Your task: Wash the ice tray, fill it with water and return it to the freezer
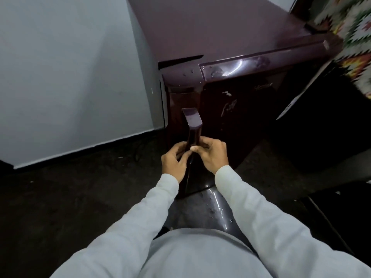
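wall (60,77): pale grey | floor (60,197): dark | patterned cloth (351,37): upper right

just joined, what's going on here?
A person stands at a dark purple fridge, its door apparently shut. The left-hand grip and right-hand grip both hold the lower part of the handle. No ice tray is in view, so I cannot tell whether it is being fetched or was just returned.
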